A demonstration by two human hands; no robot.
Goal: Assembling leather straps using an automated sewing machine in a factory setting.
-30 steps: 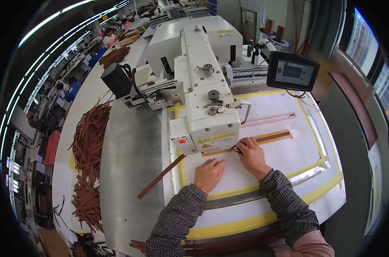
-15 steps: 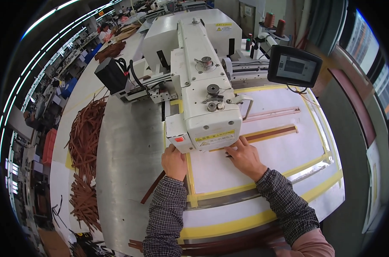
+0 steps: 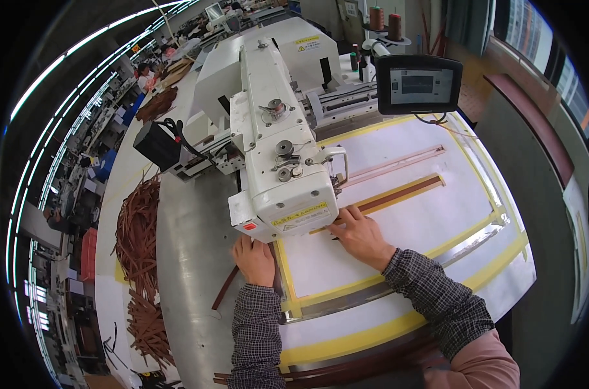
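Note:
My left hand (image 3: 254, 261) is at the lower left of the sewing machine's white head (image 3: 293, 206), fingers curled and their tips partly hidden by it. A brown leather strip (image 3: 225, 288) runs down from that hand onto the metal plate. My right hand (image 3: 364, 240) rests on the white template sheet (image 3: 398, 233), right of the head. Its fingers are bent at the near end of another brown strip (image 3: 404, 192), which lies in a yellow-edged slot. From under the right thumb pokes the dark tip of a thin tool (image 3: 336, 239); its kind is unclear. The needle area is hidden.
Tangled brown strips (image 3: 138, 223) are heaped on the left, with shorter cut strips (image 3: 149, 327) below. Long strips (image 3: 359, 368) lie along the near edge. A control screen (image 3: 419, 85) stands at the back right, near thread cones (image 3: 394, 27). A grey metal plate (image 3: 194, 259) spans the left.
The view has shifted, so the machine head appears farther left. Both hands keep about the same places beside it, and the strips lie as before.

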